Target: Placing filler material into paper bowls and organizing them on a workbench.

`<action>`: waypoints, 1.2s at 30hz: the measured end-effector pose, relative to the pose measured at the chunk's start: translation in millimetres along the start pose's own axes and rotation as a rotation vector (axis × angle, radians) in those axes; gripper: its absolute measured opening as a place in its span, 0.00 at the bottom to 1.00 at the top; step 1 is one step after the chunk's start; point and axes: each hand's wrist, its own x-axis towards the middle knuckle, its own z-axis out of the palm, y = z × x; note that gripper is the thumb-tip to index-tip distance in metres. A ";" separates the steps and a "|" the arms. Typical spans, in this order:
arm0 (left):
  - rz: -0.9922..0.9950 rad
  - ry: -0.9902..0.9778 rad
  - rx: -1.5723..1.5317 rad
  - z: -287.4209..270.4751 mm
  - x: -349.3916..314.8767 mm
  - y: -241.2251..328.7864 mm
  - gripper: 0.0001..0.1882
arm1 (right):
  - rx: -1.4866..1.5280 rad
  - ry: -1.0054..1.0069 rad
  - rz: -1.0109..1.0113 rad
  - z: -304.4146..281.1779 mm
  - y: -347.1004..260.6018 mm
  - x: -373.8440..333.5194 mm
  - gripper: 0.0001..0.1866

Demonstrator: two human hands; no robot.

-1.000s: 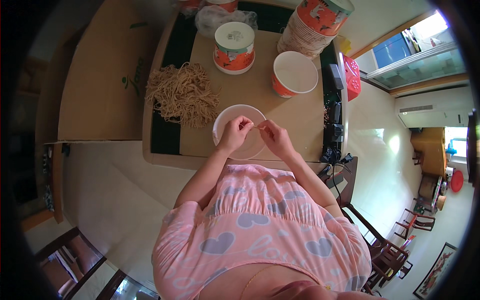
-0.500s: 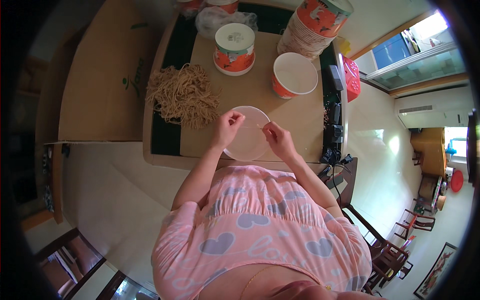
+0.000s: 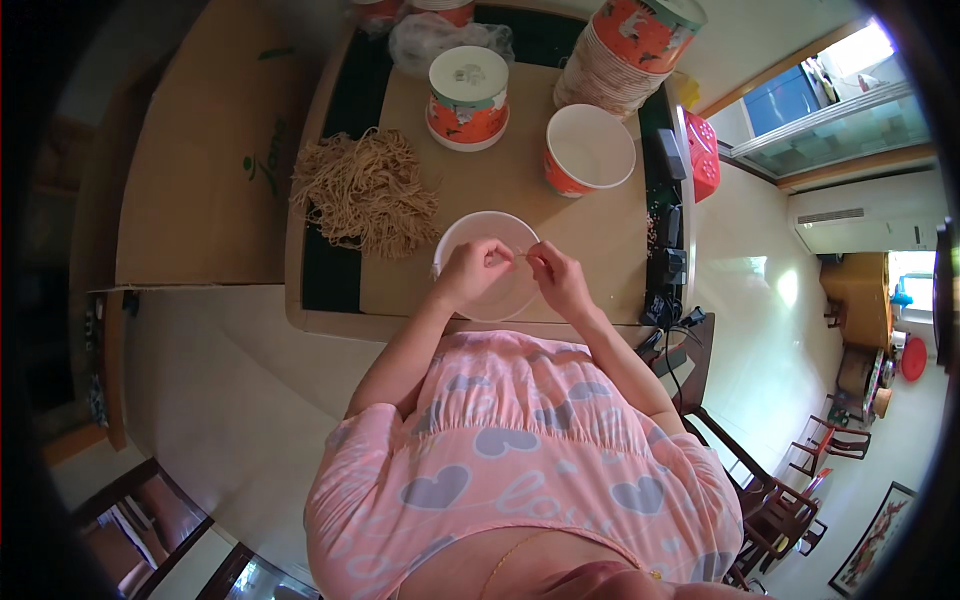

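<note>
Bowl, white, sits on counter; left hand and right hand pinch one thin noodle strand above it. Noodle pile lies near left.

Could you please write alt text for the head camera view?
Both hands, left hand and right hand, meet over a white bowl on a table, beside a noodle pile, a lidded cup and an open cup.
</note>
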 end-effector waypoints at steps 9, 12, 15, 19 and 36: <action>0.138 -0.029 0.129 -8.5 1.3 -5.0 0.07 | -0.060 -0.040 0.008 -3.4 0.9 -1.2 0.03; 0.199 0.362 0.190 -20.9 8.8 -15.4 0.05 | -0.111 -0.040 -0.078 -7.7 5.4 -4.4 0.03; -0.045 0.163 0.222 -44.0 4.2 8.8 0.07 | -0.131 -0.059 -0.045 -13.7 4.4 -6.7 0.03; 0.283 0.061 0.197 -8.7 3.9 1.7 0.14 | -0.103 -0.085 -0.005 -9.7 -0.9 -0.7 0.03; 0.270 0.006 0.014 18.9 7.3 7.3 0.10 | -0.054 -0.054 -0.020 -12.2 -4.4 -1.0 0.03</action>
